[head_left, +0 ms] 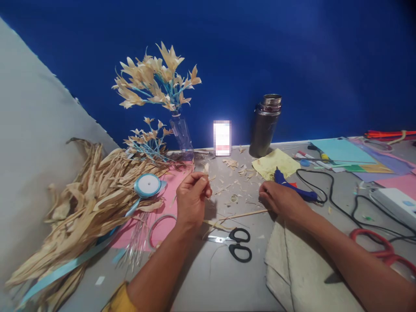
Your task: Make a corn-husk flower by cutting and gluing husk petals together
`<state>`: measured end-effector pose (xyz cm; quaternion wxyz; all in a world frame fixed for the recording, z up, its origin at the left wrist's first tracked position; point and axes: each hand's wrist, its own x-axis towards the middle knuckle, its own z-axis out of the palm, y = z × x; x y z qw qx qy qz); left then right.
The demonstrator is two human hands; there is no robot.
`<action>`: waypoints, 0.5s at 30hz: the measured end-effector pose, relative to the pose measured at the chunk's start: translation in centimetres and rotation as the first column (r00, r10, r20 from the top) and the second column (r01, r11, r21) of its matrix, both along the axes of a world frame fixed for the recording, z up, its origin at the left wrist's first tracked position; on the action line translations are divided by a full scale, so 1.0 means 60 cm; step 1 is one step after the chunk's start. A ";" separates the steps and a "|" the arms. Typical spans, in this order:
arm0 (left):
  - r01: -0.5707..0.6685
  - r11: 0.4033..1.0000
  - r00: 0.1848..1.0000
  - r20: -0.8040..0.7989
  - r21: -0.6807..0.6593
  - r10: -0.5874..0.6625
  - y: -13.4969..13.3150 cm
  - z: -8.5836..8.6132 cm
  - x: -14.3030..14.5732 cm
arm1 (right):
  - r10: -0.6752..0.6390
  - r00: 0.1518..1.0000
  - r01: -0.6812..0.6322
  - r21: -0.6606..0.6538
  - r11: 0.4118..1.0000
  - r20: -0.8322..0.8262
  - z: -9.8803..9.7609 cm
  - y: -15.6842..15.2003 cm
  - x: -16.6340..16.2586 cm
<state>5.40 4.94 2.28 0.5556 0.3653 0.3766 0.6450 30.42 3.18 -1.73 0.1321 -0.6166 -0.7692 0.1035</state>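
My left hand (192,198) is raised a little above the grey table (208,277), its fingers pinched on a small pale husk piece (206,168) that sticks up from the fingertips. My right hand (282,198) rests on the table with curled fingers next to a blue glue gun (290,187); a thin wooden stick (244,214) lies at its fingertips, and I cannot tell whether they grip it. Black-handled scissors (234,242) lie between my forearms.
A heap of dried corn husks (84,203) with a light blue ribbon roll (147,185) fills the left. A bottle vase of husk flowers (159,86), a lit phone (222,138) and a metal flask (265,125) stand at the back. Coloured paper, markers, cables and red scissors (380,251) lie right; cloth (302,268) under my right arm.
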 end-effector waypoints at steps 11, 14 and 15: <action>0.175 0.982 0.981 0.093 -0.068 -0.169 -0.015 0.001 0.012 | 0.102 0.815 -0.120 0.007 0.993 -0.571 0.023 -0.013 -0.011; 0.232 0.969 0.971 0.086 -0.086 -0.224 -0.027 0.011 0.023 | 0.037 0.655 -0.244 -0.164 0.956 -0.755 0.050 -0.019 -0.024; 0.255 0.962 0.965 0.081 -0.092 -0.248 -0.032 0.016 0.027 | 0.034 0.594 -0.312 -0.191 0.931 -0.804 0.059 -0.019 -0.033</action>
